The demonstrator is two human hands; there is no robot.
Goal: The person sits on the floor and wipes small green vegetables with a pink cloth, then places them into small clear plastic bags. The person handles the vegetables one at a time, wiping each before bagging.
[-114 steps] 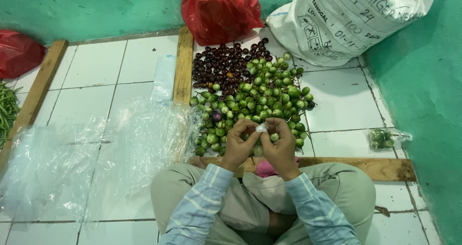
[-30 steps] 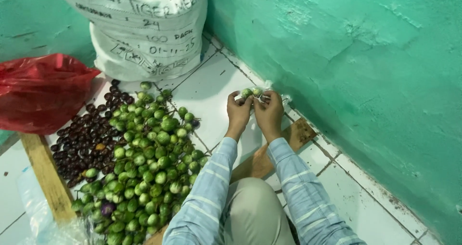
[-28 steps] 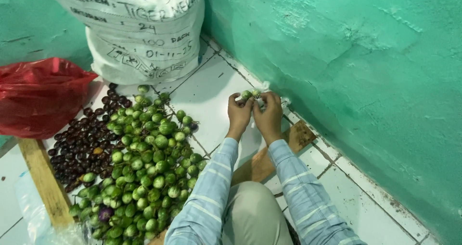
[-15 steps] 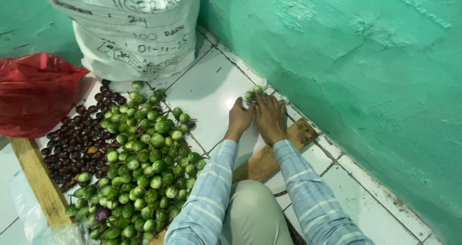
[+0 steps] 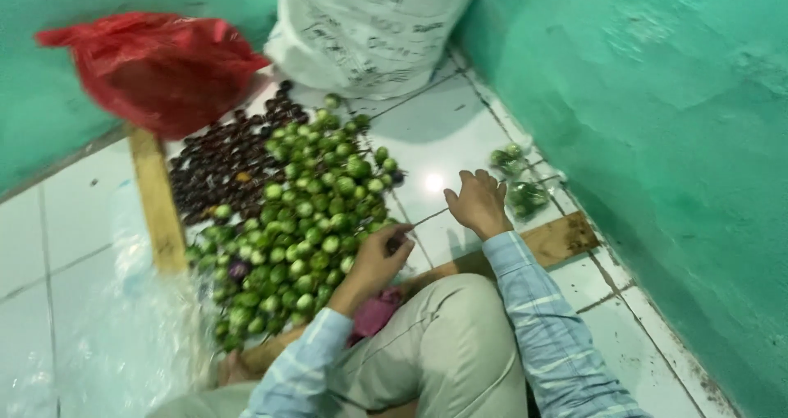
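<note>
- While two small filled bags [image 5: 519, 180] are seen at two o'clock, much loose green fruit [image 5: 308, 213] is left unbagged.
- Left hand [image 5: 379, 258] is curled at the pile; its grip cannot be told.
- Right hand [image 5: 478, 205] is held open, empty.

Hands parted, bag set down

The hands no longer meet: the left hand [image 5: 379, 258] is back at the green fruit pile [image 5: 308, 213], the right hand [image 5: 478, 203] hovers open, and the small filled bag [image 5: 525, 196] now lies by the wall.
</note>
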